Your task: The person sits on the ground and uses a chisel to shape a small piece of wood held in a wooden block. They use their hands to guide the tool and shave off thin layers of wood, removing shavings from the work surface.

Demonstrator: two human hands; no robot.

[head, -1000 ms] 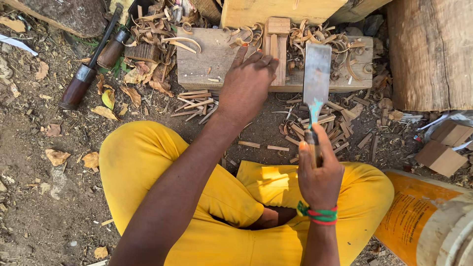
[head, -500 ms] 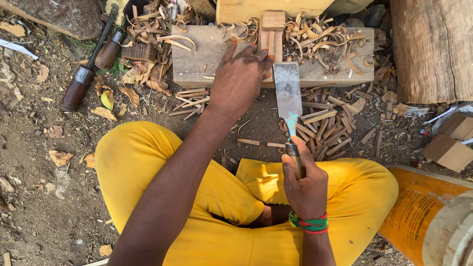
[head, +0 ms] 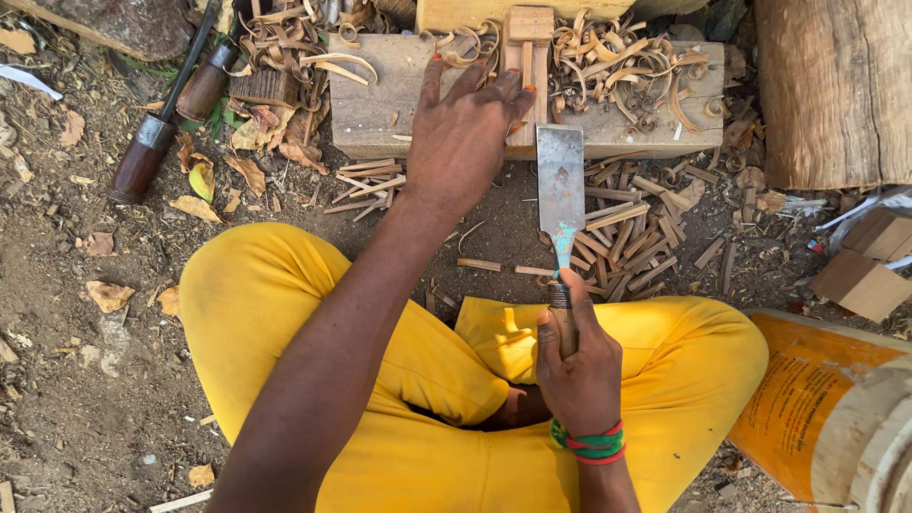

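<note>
— What is each hand doing?
— The right hand (head: 577, 366) is gripping the wide chisel (head: 560, 195) by its handle, blade at the plank's (head: 380, 104) near edge. The left hand (head: 463, 133) is lying spread, pressing the small wooden workpiece (head: 528, 57) there.

Wide flat steel chisel (head: 560, 190), wooden handle, blade up, edge at narrow upright wood piece (head: 528, 57) lying flat on work block.

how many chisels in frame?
2. One broad chisel in the right hand, blade at the wood block. One dark-handled chisel lies upper left. More may hide under shavings.
</note>
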